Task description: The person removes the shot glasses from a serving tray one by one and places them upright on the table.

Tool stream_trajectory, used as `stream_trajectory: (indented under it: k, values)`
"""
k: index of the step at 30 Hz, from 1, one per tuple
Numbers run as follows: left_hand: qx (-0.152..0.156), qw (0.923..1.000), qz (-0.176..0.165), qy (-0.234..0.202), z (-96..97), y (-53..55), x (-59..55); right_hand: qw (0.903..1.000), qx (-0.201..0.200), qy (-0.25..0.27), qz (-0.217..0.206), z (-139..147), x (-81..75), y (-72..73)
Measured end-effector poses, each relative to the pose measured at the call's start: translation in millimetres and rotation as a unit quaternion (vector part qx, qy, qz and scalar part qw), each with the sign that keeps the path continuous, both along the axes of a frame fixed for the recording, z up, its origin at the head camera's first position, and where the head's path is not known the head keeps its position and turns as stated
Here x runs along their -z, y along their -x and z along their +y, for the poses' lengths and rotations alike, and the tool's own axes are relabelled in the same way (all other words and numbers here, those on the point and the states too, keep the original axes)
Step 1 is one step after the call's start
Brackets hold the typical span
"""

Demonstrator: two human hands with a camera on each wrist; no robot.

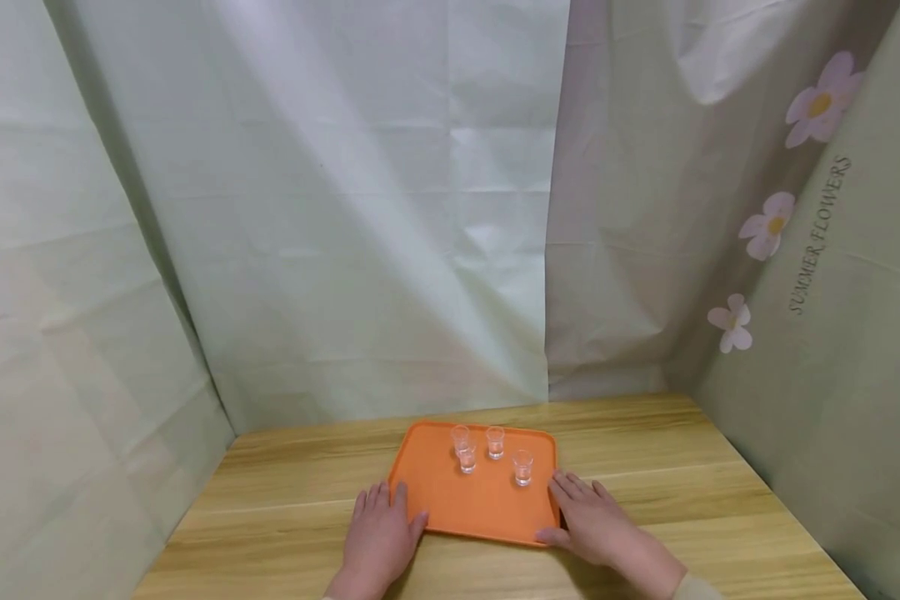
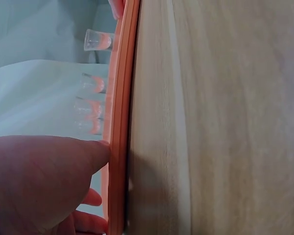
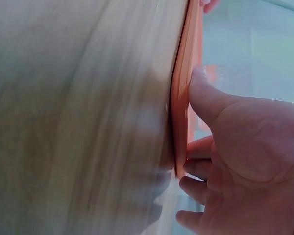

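Note:
An orange tray (image 1: 465, 500) lies flat on the wooden table. Several small clear shot glasses stand upright on it, among them one near the right (image 1: 522, 468), one at the back (image 1: 495, 442) and one farther left (image 1: 467, 458). My left hand (image 1: 378, 533) rests at the tray's front left corner, thumb along the front rim and fingers by the left side. At the front right corner, my right hand (image 1: 588, 517) touches the rim with thumb and fingertips. Both wrist views show a thumb against the tray's rim (image 2: 118, 117), fingers fairly straight and partly hidden.
Wood-grain tabletop (image 1: 285, 492) surrounds the tray. Pale cloth curtains (image 1: 390, 208) hang behind and on both sides of the table. Printed flowers (image 1: 767, 225) and lettering mark the right-hand curtain.

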State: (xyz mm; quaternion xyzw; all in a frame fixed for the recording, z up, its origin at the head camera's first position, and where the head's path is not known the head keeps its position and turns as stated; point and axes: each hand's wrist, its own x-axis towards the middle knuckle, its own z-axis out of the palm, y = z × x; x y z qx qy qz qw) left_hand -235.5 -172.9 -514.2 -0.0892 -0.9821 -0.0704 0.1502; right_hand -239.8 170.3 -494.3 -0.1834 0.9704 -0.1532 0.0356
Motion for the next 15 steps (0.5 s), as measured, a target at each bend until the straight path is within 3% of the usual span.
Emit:
stream_trajectory:
  k: [4, 15]
  values:
    - [0.001, 0.9999, 0.011, 0.004, 1.7, -3.4, -0.6, 0.9998, -0.016, 0.008, 0.001, 4.6, 0.2, 2.4]
    - [-0.005, 0.9999, -0.006, 0.008, 5.2, -13.9, -2.9, 0.9978, -0.059, 0.029, -0.011, 17.5, 4.6, 12.6]
